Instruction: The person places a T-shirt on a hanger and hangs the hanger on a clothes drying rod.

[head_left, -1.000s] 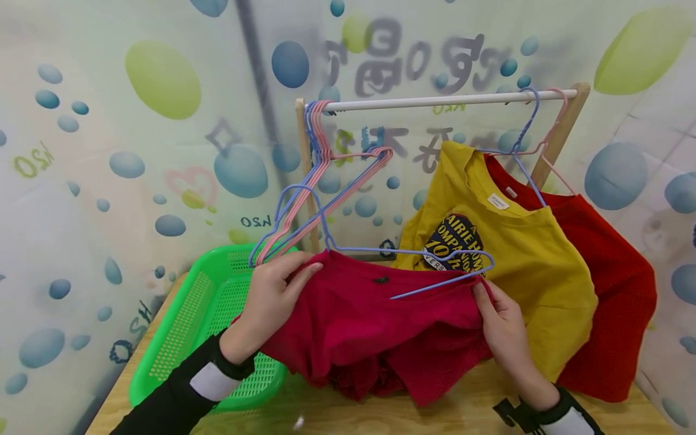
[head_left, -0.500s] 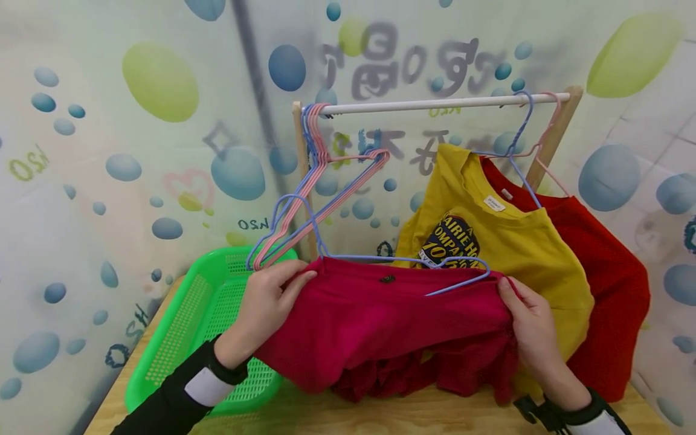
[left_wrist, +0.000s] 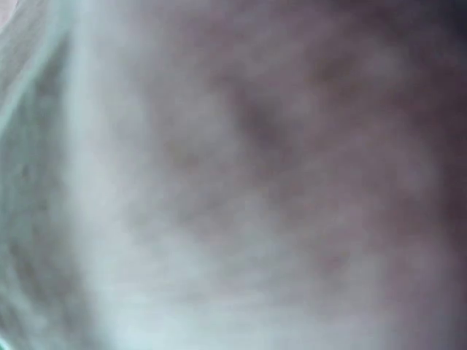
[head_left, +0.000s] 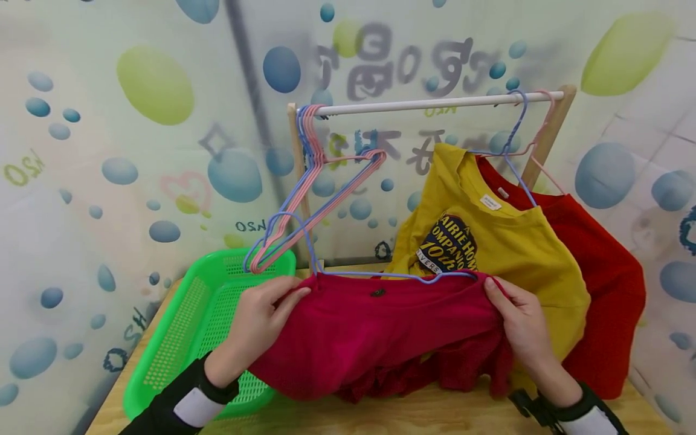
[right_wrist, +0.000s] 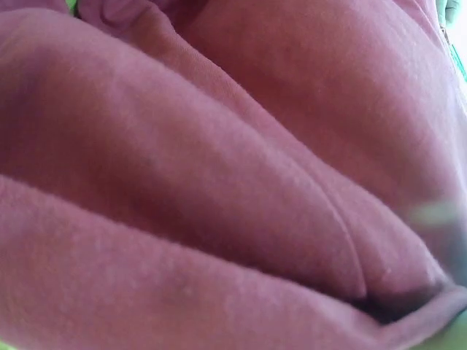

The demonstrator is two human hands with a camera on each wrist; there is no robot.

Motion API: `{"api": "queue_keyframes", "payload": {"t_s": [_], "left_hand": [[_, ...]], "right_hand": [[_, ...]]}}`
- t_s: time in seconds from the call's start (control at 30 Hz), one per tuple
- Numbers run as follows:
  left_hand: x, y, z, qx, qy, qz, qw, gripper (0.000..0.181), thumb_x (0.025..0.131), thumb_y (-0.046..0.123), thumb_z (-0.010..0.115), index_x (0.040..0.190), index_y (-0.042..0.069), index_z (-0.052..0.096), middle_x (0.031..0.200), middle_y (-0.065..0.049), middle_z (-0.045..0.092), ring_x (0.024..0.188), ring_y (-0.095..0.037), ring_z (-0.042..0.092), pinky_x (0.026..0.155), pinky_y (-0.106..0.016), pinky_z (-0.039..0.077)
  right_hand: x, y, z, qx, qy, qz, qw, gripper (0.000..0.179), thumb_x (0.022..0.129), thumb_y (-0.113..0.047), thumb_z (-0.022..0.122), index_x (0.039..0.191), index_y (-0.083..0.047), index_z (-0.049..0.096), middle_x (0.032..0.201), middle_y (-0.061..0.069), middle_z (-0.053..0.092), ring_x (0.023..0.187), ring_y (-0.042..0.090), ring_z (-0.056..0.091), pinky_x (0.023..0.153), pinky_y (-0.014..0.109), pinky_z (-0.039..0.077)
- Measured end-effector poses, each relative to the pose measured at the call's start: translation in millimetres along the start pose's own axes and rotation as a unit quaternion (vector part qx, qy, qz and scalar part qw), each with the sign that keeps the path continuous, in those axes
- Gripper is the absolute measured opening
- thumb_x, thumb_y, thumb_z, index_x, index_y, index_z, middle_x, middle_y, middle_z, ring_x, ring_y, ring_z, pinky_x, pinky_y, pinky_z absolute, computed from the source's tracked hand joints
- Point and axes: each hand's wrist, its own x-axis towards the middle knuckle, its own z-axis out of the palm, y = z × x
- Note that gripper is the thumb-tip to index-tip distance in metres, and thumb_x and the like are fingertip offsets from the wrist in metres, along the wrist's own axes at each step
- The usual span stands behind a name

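Note:
A crimson shirt (head_left: 375, 338) is stretched between both hands, its neckline uppermost and its lower part bunched close over the table. My left hand (head_left: 258, 323) pinches the collar at its left end, right by the neck of a blue clothes hanger (head_left: 375, 275). The far end of my right hand's (head_left: 524, 323) grip is on the collar's opposite side, thumb on top. The hanger's hook stands up beside the left hand, and its right shoulder lies at the neck opening, its lower bar hidden in the cloth. Folds of the shirt (right_wrist: 182, 168) fill the right wrist view; the left wrist view is blurred.
A green plastic basket (head_left: 142, 338) stands left on the wooden table (head_left: 321, 417). Behind is a rack with a white rail (head_left: 408, 106), holding several pink and blue hangers (head_left: 312, 181) at left. A yellow T-shirt (head_left: 511, 241) and red shirt (head_left: 609, 290) hang at right.
The right hand has pulled the collar rightward, widening the neckline. The hanger's right end has sunk into the neck opening, and its lower bar has gone out of sight. Both hands keep hold.

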Motion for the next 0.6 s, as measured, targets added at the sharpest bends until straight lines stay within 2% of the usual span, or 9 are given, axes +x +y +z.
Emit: {"api": "queue_keyframes", "payload": {"t_s": [0.07,0.17,0.33,0.5,0.6], "left_hand": [[-1.6,1.0,0.0,0.000,-0.003,0.002,1.0000,0.011,0.083,0.000,0.081,0.089,0.008,0.076,0.080,0.003,0.071,0.065,-0.001,0.054,0.058,-0.017,0.046],[-3.4,2.0,0.9,-0.005,-0.004,0.008,0.9999,0.013,0.082,-0.001,0.081,0.090,0.007,0.076,0.082,0.002,0.073,0.068,-0.003,0.059,0.061,-0.018,0.049],[-6.8,1.3,4.3,-0.022,-0.005,0.014,0.9996,0.008,0.085,0.001,0.079,0.090,0.006,0.076,0.081,0.002,0.072,0.069,-0.004,0.061,0.062,-0.017,0.050],[-10.7,-1.1,6.0,-0.065,-0.009,-0.002,0.9979,0.005,0.088,0.002,0.076,0.092,0.006,0.076,0.083,0.002,0.072,0.068,-0.004,0.058,0.061,-0.017,0.048],[-12.3,-1.3,6.1,-0.092,-0.013,-0.019,0.9955,0.007,0.089,0.001,0.075,0.092,0.007,0.077,0.082,0.002,0.072,0.066,-0.003,0.054,0.059,-0.016,0.045]], "right_hand": [[0.8,-0.8,1.3,-0.014,-0.004,-0.007,0.9999,0.025,0.104,-0.007,0.055,0.096,-0.014,0.078,0.085,-0.010,0.071,0.078,0.002,0.062,0.068,0.015,0.050],[3.0,-2.3,4.4,-0.043,-0.008,-0.018,0.9989,0.026,0.105,-0.008,0.055,0.086,-0.010,0.072,0.076,-0.008,0.062,0.071,0.005,0.055,0.062,0.020,0.043],[5.2,-3.2,7.9,-0.087,-0.020,-0.024,0.9957,0.030,0.105,-0.009,0.054,0.076,-0.006,0.062,0.070,-0.004,0.049,0.065,0.011,0.044,0.058,0.028,0.035],[5.3,-1.9,8.2,-0.101,-0.028,-0.024,0.9942,0.031,0.106,-0.009,0.053,0.076,-0.006,0.062,0.071,-0.004,0.046,0.066,0.011,0.043,0.059,0.029,0.034],[5.4,-0.9,7.7,-0.116,-0.037,-0.044,0.9916,0.031,0.106,-0.007,0.051,0.076,-0.005,0.060,0.072,-0.004,0.044,0.068,0.011,0.042,0.060,0.029,0.032]]}}
